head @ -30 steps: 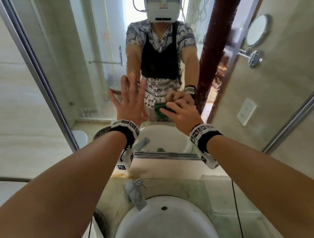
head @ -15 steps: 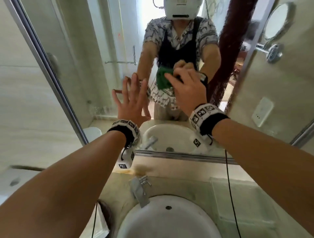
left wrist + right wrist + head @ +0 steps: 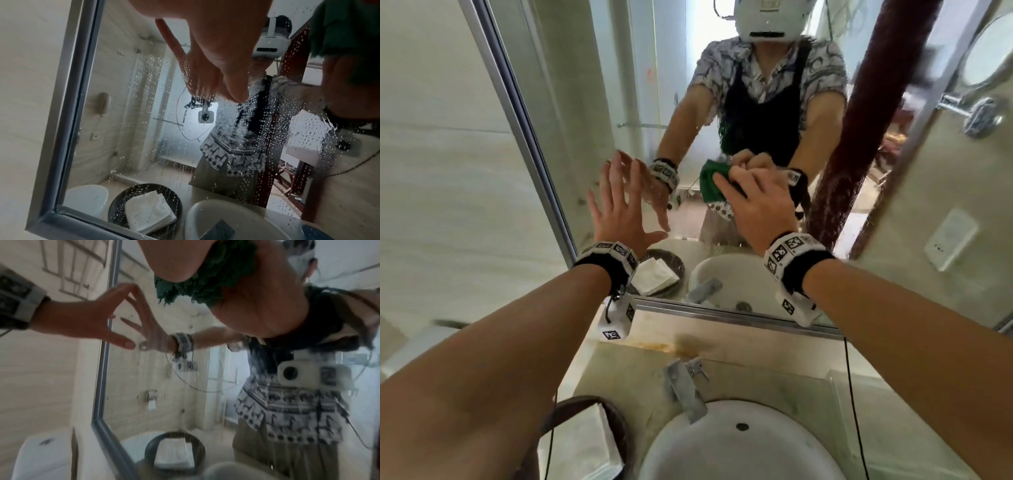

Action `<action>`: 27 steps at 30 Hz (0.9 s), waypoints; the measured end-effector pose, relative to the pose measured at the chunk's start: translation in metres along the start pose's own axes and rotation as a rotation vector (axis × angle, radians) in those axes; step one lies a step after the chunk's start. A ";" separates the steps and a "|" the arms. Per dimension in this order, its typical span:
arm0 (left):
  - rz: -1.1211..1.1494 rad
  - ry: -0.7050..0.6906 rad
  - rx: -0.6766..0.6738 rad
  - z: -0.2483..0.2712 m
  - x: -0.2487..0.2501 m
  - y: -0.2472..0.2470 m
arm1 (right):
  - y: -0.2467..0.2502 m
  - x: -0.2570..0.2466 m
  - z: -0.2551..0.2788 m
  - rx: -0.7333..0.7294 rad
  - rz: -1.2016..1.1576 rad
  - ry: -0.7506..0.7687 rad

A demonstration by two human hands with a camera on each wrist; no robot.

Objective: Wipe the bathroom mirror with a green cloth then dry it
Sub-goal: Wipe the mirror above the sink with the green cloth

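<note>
Cloth (image 3: 711,186), green and bunched, sits under the right hand (image 3: 758,205) gripping it against the wet mirror (image 3: 592,120); left hand (image 3: 619,212) spreads wide, fingertips on glass.

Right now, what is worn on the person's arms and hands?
Both forearms are bare, with no sleeves or gloves. The left hand and the right hand each have a black wristband ringed with white blocks printed with black square markers. A small white camera box hangs under each wrist, also marked. A thin black cable trails down from the right wrist.
</note>
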State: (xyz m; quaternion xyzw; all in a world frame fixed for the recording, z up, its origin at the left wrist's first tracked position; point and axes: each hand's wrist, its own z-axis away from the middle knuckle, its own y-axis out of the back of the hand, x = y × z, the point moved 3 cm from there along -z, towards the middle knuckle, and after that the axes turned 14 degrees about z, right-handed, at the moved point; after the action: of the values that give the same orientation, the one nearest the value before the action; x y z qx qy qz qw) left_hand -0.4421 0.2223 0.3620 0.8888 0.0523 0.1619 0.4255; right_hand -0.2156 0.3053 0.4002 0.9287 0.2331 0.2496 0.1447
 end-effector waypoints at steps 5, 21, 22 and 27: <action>0.044 -0.035 0.030 -0.001 -0.005 -0.007 | -0.025 -0.037 0.044 -0.106 -0.021 0.294; -0.023 -0.215 0.046 -0.002 -0.045 0.015 | 0.024 -0.011 -0.031 -0.047 -0.055 -0.272; -0.029 -0.212 0.049 -0.005 -0.051 0.018 | 0.026 -0.012 -0.040 -0.010 -0.053 -0.355; -0.019 -0.206 0.017 -0.018 -0.073 0.023 | 0.025 -0.040 -0.063 0.039 -0.069 -0.466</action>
State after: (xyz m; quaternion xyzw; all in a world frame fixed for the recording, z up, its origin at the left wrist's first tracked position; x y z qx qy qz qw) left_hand -0.5183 0.2043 0.3727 0.9039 0.0182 0.0650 0.4224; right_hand -0.2706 0.2732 0.4467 0.9553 0.2298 0.0188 0.1850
